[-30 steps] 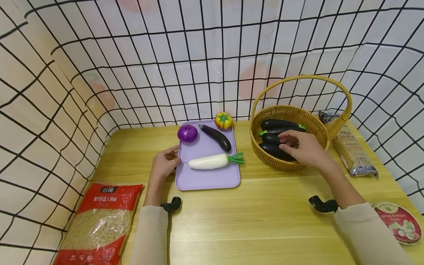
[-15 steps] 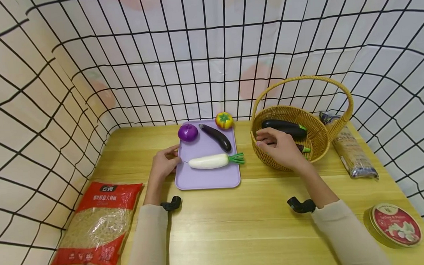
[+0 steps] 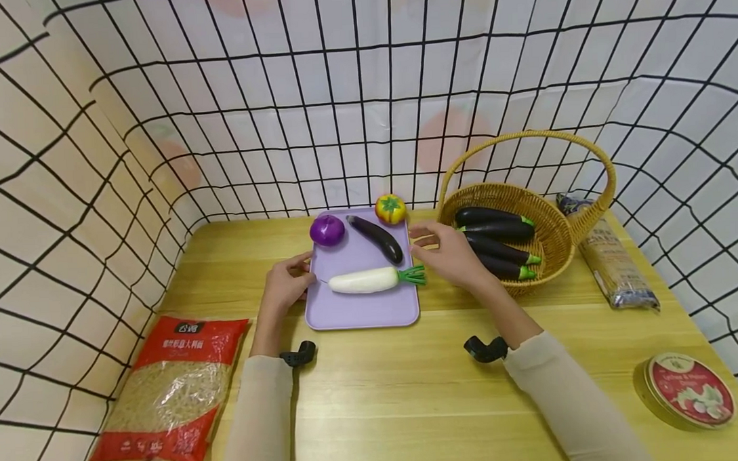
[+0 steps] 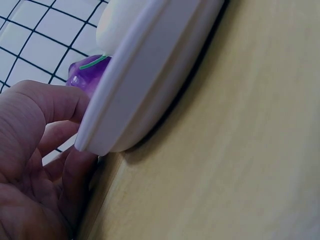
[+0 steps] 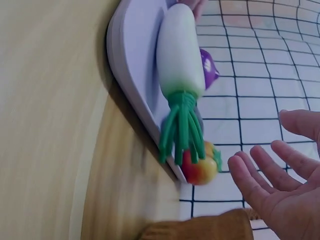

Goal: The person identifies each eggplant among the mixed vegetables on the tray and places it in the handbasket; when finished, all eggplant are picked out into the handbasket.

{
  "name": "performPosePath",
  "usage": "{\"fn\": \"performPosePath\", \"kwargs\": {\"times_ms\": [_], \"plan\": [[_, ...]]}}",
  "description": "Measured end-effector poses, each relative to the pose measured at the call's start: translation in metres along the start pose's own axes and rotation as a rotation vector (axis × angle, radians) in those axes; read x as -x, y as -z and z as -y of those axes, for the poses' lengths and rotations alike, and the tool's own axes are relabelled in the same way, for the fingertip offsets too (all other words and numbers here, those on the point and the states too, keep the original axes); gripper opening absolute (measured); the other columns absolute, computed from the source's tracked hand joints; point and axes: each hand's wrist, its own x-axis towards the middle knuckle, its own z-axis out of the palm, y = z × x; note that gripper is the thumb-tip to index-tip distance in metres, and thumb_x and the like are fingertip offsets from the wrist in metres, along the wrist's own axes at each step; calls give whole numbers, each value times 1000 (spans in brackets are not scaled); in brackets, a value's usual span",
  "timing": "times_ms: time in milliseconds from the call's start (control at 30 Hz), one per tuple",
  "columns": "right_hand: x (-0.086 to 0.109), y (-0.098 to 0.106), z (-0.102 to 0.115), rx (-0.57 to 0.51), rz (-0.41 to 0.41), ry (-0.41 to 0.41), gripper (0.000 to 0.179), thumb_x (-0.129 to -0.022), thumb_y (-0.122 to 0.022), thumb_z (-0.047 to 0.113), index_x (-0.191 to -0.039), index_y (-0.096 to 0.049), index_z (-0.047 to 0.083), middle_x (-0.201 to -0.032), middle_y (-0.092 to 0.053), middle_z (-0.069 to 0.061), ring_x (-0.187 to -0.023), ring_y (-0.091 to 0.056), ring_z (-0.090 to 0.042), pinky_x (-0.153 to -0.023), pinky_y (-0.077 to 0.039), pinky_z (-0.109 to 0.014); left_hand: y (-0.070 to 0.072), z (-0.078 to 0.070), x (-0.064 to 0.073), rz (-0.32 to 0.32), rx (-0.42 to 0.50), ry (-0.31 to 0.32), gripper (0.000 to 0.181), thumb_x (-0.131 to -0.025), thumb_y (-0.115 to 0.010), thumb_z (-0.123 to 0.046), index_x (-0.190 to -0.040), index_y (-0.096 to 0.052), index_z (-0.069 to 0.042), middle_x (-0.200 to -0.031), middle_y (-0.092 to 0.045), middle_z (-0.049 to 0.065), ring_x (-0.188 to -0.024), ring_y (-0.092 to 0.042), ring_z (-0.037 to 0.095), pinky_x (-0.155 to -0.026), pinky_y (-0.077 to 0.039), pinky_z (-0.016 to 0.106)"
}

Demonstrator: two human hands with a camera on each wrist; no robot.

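A lilac tray [image 3: 360, 315] carries a white radish [image 3: 363, 281] with green stalks, a dark eggplant [image 3: 377, 240], a purple onion [image 3: 327, 230] and a red-yellow tomato [image 3: 390, 209] at its far right corner. My left hand [image 3: 285, 284] grips the tray's left rim, thumb on top and fingers by the outer side, as the left wrist view shows. Beside the tray's right edge is my right hand [image 3: 449, 255], holding nothing, its fingers spread in the right wrist view. Right of it stands a wicker basket [image 3: 552, 244] with several eggplants [image 3: 497, 243].
At the left lies a red bag of pasta [image 3: 173, 393]. A clear packet of noodles [image 3: 617, 269] lies right of the basket. Near the right front is a round red tin [image 3: 688, 390]. Grid-patterned cloth [image 3: 365, 122] surrounds the wooden table [image 3: 399, 392].
My right hand has moved left, out of the basket and over to the tray's right edge, uncovering the eggplants in the basket. The left hand stays at the tray's left rim.
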Motion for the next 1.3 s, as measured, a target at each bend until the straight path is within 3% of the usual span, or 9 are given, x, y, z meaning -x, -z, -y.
{"fn": "performPosePath", "kwargs": {"times_ms": [233, 767, 1000, 1300], "plan": [[-12, -14, 2, -13, 53, -34, 54, -97, -70, 35, -144, -56, 12, -147, -57, -14, -131, -58, -33, -103, -55, -51, -1, 0, 0, 4, 6, -4, 58, -86, -70, -10, -141, -65, -24, -115, -65, 11, -91, -65, 26, -58, -60, 29], [-37, -33, -9, -15, -4, -60, 55, -98, -70, 33, -146, -53, 10, -144, -59, -15, -126, -61, -33, -100, -56, -50, 2, 1, -1, -2, 6, -6, 59, -86, -70, -10, -143, -64, -23, -115, -65, 12, -92, -65, 26, -58, -60, 29], [-48, -41, -15, 31, -12, -89, 57, -97, -71, 38, -144, -55, 10, -141, -60, -10, -125, -60, -30, -100, -56, -48, 2, 1, -2, -7, 4, -5, 59, -84, -71, -10, -141, -65, -24, -113, -65, 10, -92, -65, 26, -59, -61, 30], [-60, -51, -21, 107, 24, -110, 66, -95, -71, 38, -148, -51, 5, -143, -58, -16, -127, -59, -34, -106, -52, -49, 0, 0, 0, 3, 12, 4, 58, -86, -70, -9, -142, -65, -24, -115, -65, 11, -93, -65, 26, -59, -61, 30]]}}
